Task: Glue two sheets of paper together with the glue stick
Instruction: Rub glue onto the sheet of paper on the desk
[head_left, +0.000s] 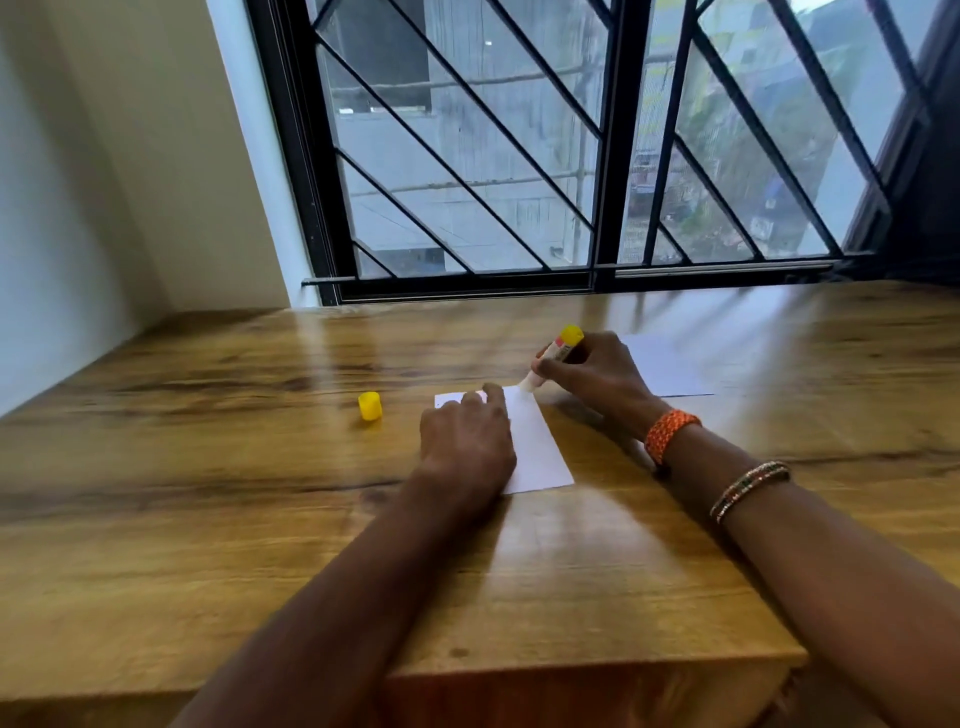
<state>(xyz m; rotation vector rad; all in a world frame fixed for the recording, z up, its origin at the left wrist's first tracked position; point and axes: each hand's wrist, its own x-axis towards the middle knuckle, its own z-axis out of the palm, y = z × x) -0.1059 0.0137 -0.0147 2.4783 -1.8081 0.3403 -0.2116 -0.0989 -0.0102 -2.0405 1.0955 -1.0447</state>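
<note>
Paper (537, 441) (half-hidden) beneath hands (465, 441).

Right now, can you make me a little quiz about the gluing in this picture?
1. True or false: the yellow cap is on the glue stick.
2. Which hand presses flat on the near paper sheet? A) left hand B) right hand
3. Fill in: the second paper sheet lies on the wooden table behind the ____ hand.

Key
1. False: the cap stands on the table, left of the near sheet.
2. A: the left hand holds the sheet down while the right hand's grip rubs the glue stick on its far edge.
3. right
</note>
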